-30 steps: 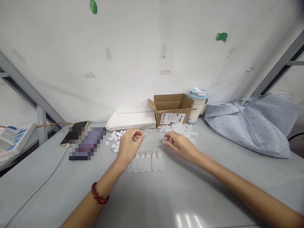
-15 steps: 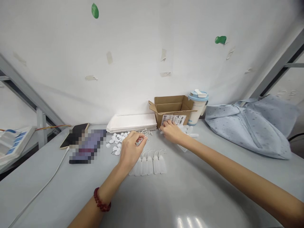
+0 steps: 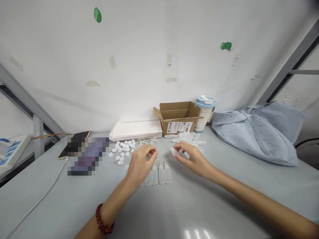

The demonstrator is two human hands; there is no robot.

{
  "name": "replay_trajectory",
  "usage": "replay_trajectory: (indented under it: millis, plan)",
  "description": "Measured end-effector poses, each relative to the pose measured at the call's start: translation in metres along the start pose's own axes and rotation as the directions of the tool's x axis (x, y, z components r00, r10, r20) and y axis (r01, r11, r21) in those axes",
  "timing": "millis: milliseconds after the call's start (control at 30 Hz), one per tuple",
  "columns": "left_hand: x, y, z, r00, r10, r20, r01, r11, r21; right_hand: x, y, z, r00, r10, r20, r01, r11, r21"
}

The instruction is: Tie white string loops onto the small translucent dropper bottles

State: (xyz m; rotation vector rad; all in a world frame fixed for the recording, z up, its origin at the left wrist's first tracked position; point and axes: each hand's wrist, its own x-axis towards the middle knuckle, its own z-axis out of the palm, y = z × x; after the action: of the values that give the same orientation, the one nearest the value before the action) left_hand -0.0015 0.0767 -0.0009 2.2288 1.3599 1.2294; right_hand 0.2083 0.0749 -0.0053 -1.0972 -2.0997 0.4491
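Note:
My left hand (image 3: pixel 142 162) is closed in a pinch, with a small white bit at its fingertips too small to make out. Across a narrow gap, my right hand (image 3: pixel 193 157) grips a translucent plastic bottle (image 3: pixel 173 151), its end poking out past the thumb and fingers. Below them lies a row of translucent bottles (image 3: pixel 164 174) with thin curved tubes on top, partly covered by my left hand. White caps (image 3: pixel 126 145) are scattered left of that hand. Behind it is a heap of thin white tube pieces (image 3: pixel 147 141). More loose translucent bottles (image 3: pixel 199 142) lie behind my right hand.
An open cardboard box (image 3: pixel 179 114) stands against the wall, between a stack of white sheets (image 3: pixel 137 129) and a lidded cup (image 3: pixel 204 114). A blue cloth bag (image 3: pixel 254 136) is at right. A phone (image 3: pixel 77 141) with a cable (image 3: pixel 47 199) lies at left.
My right hand has come back from the loose bottles by the box, towards my left hand, with a bottle in it. My left hand keeps its pinch. The view has shifted slightly.

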Motion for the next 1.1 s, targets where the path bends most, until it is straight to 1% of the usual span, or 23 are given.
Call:
replay_trajectory:
  millis: [100,167,300,400,633,767,933,1033,1100]
  plan:
    - [-0.007,0.01,0.004,0.994,0.088,0.058,-0.086,0.996,-0.029,-0.023,-0.003,0.004,0.998,0.044,-0.039,-0.041,0.996,0.075]
    - [-0.011,0.016,0.007,0.988,0.135,0.08,-0.131,0.99,-0.051,-0.031,-0.006,0.006,0.999,0.017,-0.042,-0.013,0.995,0.099]
    - [-0.018,0.021,0.013,0.972,0.212,0.101,-0.21,0.977,-0.036,-0.034,-0.012,0.009,0.999,-0.052,-0.018,0.054,0.986,0.16]
    - [-0.022,0.022,0.016,0.96,0.258,0.109,-0.258,0.966,-0.015,-0.035,-0.014,0.01,0.997,-0.072,-0.006,0.072,0.981,0.182]
    - [-0.026,0.024,0.016,0.955,0.267,0.131,-0.266,0.964,-0.025,-0.037,-0.014,0.009,0.996,-0.083,0.009,0.08,0.98,0.181]
    - [-0.027,0.025,0.015,0.945,0.282,0.164,-0.281,0.959,-0.03,-0.037,-0.014,0.01,0.997,-0.078,0.001,0.077,0.98,0.182]
    - [-0.027,0.026,0.016,0.917,0.333,0.221,-0.354,0.933,0.059,-0.04,-0.012,0.013,0.999,-0.049,-0.017,0.051,0.984,0.173]
    - [-0.027,0.025,0.016,0.901,0.351,0.255,-0.388,0.915,0.112,-0.04,-0.013,0.012,1.0,-0.007,-0.004,0.007,0.98,0.199]
    - [-0.027,0.026,0.016,0.894,0.37,0.254,-0.408,0.906,0.116,-0.039,-0.015,0.011,1.0,0.031,0.001,-0.031,0.972,0.233]
